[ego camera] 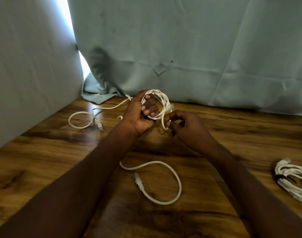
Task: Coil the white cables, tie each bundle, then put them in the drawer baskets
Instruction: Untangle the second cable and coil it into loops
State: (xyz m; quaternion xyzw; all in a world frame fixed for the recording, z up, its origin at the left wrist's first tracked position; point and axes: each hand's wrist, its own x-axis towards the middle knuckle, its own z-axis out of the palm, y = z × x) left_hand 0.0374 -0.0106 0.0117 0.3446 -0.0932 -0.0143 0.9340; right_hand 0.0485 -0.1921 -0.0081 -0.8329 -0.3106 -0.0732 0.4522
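On a wooden table before pale curtains, the left hand grips a white cable coil; at 3 o'clock, the right hand pinches its strand.

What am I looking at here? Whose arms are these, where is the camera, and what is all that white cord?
There is no machine here: these are a person's two bare arms, seen from a wide-angle camera worn on the head, looking forward and down. That is why the arms seem to grow out of the bottom of the picture.

The left hand holds a coil of white cable wrapped in loops around its fingers. The right hand pinches a strand of that same cable just beside the coil.

On the wooden table lie a loose cable end with a clear plug in front, another cable tail to the left, and a finished white bundle at the right edge. A pale curtain hangs behind.
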